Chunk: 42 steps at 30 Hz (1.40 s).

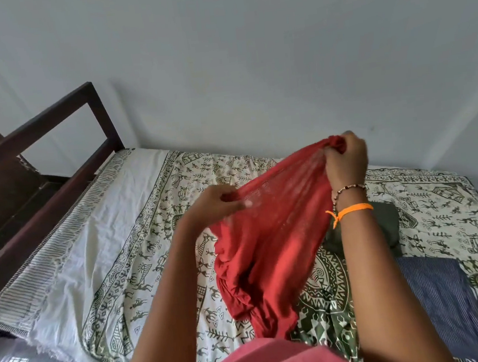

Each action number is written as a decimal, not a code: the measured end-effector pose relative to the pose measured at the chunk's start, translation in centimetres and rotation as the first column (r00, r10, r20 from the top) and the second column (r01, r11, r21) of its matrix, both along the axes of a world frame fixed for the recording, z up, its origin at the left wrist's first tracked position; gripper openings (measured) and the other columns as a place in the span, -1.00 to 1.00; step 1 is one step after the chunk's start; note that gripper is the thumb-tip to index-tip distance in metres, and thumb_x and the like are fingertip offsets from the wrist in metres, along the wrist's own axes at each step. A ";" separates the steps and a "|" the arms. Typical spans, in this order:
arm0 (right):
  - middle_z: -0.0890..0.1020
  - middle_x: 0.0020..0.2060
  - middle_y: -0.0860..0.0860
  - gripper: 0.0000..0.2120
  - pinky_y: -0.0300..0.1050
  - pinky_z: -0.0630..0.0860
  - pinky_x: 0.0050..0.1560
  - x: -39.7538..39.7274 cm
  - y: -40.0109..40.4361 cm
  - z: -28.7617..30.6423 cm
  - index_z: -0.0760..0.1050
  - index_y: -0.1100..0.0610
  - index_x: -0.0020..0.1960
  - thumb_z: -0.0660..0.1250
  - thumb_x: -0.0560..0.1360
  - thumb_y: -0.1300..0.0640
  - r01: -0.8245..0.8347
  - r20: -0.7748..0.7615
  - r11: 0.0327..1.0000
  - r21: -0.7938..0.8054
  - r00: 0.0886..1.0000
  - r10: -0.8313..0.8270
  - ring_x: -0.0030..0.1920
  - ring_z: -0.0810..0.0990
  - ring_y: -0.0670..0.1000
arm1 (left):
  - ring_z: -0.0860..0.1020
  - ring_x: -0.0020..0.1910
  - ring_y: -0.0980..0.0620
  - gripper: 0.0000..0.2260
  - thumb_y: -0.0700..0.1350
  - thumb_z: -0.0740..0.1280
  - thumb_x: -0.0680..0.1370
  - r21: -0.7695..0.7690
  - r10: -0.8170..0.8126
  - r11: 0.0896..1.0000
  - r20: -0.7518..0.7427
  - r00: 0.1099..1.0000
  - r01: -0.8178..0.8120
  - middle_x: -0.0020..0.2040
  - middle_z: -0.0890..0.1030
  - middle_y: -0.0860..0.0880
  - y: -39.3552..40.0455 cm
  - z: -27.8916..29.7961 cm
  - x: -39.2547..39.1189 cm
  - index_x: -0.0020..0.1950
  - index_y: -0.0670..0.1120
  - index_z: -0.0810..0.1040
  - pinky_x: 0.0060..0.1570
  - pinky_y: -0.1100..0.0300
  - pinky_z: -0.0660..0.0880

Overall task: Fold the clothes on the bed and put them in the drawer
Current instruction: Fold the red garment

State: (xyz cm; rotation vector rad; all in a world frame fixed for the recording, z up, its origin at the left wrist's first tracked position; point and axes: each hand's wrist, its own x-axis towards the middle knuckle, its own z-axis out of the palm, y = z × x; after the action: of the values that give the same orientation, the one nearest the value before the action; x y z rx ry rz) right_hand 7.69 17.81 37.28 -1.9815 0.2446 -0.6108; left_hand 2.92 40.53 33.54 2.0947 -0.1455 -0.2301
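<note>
Fabric bunches: both the left hand (219, 204) and right hand (345, 157) pinch the red garment (266, 236) aloft over the bed's (96, 223) middle; that loose hem could fold crooked.

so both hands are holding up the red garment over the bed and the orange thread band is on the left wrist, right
Not quite: the orange thread band is on the right wrist, as the head view shows. The rest stands: the left hand and right hand both hold the red garment up over the bed.
</note>
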 end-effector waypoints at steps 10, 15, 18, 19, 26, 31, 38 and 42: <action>0.60 -0.22 -0.05 -0.70 -0.24 0.45 -0.16 -1.8 3.9 0.6 0.57 0.14 0.03 0.42 0.33 0.36 -0.724 -0.232 0.684 -0.092 0.683 0.692 -0.20 0.52 -0.12 | 0.42 -0.35 0.14 -0.86 -0.08 0.42 0.44 -0.143 0.085 0.989 0.336 0.938 -0.038 -0.37 0.54 -0.08 -4.9 3.9 1.6 -0.19 -0.14 0.55 -0.32 0.19 0.35; 0.38 -0.44 -0.09 -0.67 -0.10 0.28 -0.26 -0.3 1.3 0.8 0.33 0.01 -0.36 0.36 0.34 0.38 -0.352 -0.013 0.925 0.142 0.934 0.357 -0.35 0.35 -0.09 | 0.42 -0.37 0.12 -0.86 -0.22 0.49 0.39 -0.061 0.130 0.991 0.211 0.969 -0.120 -0.40 0.52 0.00 -1.8 1.7 2.2 -0.21 -0.08 0.54 -0.26 0.21 0.31; 0.43 -0.32 0.03 -0.79 -0.10 0.29 -0.17 0.4 -0.7 0.6 0.37 0.11 -0.32 0.33 0.38 0.35 -0.037 0.041 0.982 0.188 0.999 0.030 -0.26 0.40 0.08 | 0.41 -0.40 0.10 -0.94 -0.22 0.40 0.46 0.179 0.237 0.949 0.141 0.961 -0.260 -0.42 0.48 0.08 0.6 -0.7 1.9 -0.18 -0.08 0.59 -0.34 0.25 0.29; 0.47 -0.22 0.11 -0.90 -0.12 0.29 -0.15 0.5 -1.3 0.5 0.44 0.19 -0.25 0.32 0.39 0.33 0.046 0.021 0.996 0.075 0.999 -0.048 -0.19 0.44 0.14 | 0.42 -0.40 0.09 -0.91 -0.24 0.35 0.48 0.206 0.309 0.922 0.123 0.943 -0.329 -0.40 0.49 0.06 1.0 -1.1 1.8 -0.17 -0.07 0.60 -0.38 0.27 0.29; 0.57 -0.16 0.02 -0.68 -0.26 0.39 -0.19 -0.9 3.0 0.0 0.52 0.17 0.06 0.36 0.35 0.41 -0.657 -0.309 0.754 -0.028 0.722 0.618 -0.17 0.52 -0.05 | 0.49 -0.26 -0.06 -0.87 -0.24 0.28 0.43 0.097 0.252 0.951 0.308 0.918 -0.293 -0.28 0.58 -0.11 -3.4 2.6 2.7 -0.13 -0.18 0.62 -0.27 0.13 0.33; 0.52 -0.38 0.01 -0.91 -0.11 0.35 -0.20 0.0 2.9 -0.4 0.55 0.21 -0.19 0.36 0.38 0.37 -0.505 -0.180 0.863 0.003 0.849 0.497 -0.26 0.48 0.00 | 0.38 -0.38 0.10 -0.92 -0.19 0.44 0.40 0.040 0.148 0.985 0.312 0.939 -0.168 -0.38 0.49 0.00 -4.2 3.3 2.7 -0.17 -0.11 0.58 -0.37 0.24 0.25; 0.48 0.01 0.22 -0.93 -0.16 0.27 -0.19 0.0 -0.4 0.1 0.49 0.28 -0.12 0.23 0.44 0.34 0.121 -0.074 0.982 -0.145 0.988 -0.133 -0.19 0.39 0.05 | 0.50 -0.30 0.06 -0.85 -0.21 0.33 0.51 0.285 0.265 0.923 0.016 0.964 -0.258 -0.25 0.62 -0.07 -0.1 -0.3 2.3 0.01 -0.16 0.66 -0.35 0.28 0.33; 0.62 -0.13 0.13 -0.82 -0.10 0.39 -0.15 -0.9 1.4 0.7 0.50 0.19 -0.01 0.28 0.39 0.32 -0.242 -0.158 0.931 -0.275 0.966 0.204 -0.05 0.58 0.19 | 0.58 -0.09 -0.08 -0.76 -0.23 0.21 0.50 0.141 0.446 0.854 0.294 0.845 -0.500 -0.10 0.65 -0.12 -1.6 2.0 2.9 0.00 -0.15 0.65 -0.24 0.22 0.31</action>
State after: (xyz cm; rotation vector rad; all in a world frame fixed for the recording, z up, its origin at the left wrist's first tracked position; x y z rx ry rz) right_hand 6.81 19.25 37.95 -2.2980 0.0017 -0.3898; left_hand 5.87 38.91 35.51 2.2924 0.2653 0.3404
